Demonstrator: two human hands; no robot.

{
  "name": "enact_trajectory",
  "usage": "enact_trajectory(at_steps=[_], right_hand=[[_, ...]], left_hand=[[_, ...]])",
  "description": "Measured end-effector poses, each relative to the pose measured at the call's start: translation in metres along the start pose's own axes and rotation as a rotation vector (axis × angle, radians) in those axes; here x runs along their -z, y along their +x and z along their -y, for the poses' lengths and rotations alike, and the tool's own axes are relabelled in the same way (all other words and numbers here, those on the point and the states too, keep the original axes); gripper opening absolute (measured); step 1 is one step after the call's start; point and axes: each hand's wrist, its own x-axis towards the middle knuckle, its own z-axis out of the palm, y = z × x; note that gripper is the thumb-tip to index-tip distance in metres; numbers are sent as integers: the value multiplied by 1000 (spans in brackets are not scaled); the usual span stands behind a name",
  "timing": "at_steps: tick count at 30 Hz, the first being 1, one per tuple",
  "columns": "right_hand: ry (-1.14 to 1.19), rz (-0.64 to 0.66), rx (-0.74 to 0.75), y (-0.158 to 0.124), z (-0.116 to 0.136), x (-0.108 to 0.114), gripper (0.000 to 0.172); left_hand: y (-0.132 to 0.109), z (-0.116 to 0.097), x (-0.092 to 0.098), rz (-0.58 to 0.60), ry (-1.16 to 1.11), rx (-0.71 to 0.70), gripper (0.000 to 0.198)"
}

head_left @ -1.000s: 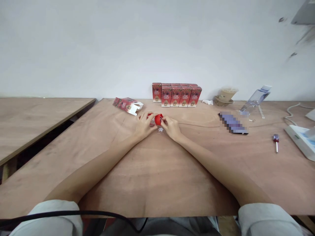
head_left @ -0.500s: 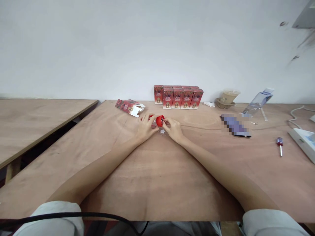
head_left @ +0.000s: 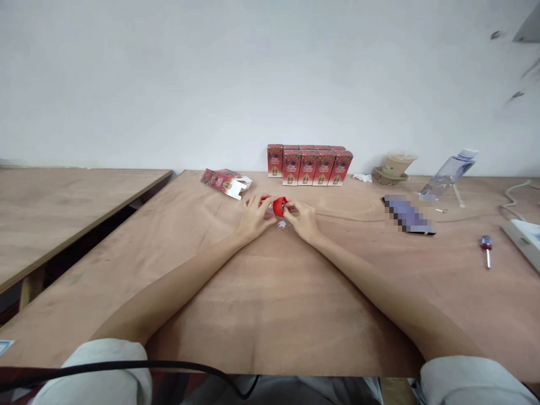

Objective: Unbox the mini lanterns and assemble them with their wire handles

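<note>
- Got a wide wooden table [head_left: 253,315] here
- Spotted red boxes [head_left: 310,167] packed upright in rows along the back
- Also got an open box [head_left: 225,183] lying on its side, left of those
- Got left hand [head_left: 254,219] wrapped round a clear-and-red thing [head_left: 278,207], mid-table
- Got right hand [head_left: 304,220] close by, fingertips pinching its red end
- Got a white scrap [head_left: 282,224] just in front

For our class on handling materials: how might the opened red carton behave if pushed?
The opened red carton would probably slide rather than roll, being flat-sided. Its thin white flaps would likely bend easily. It seems light, as its walls look like card.
</note>
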Motion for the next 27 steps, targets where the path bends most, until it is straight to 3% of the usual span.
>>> enact_trajectory(at_steps=[11,20,27], right_hand=[[26,-38,16,1,3,1,9],[61,-73,-21,8,3,5,9],[-10,-31,46,5,3,4,10]], left_hand=[[0,2,-3,-62,-21,-17,48],[1,-1,1,-22,15,-12,42],[2,-1,1,-12,18,12,44]])
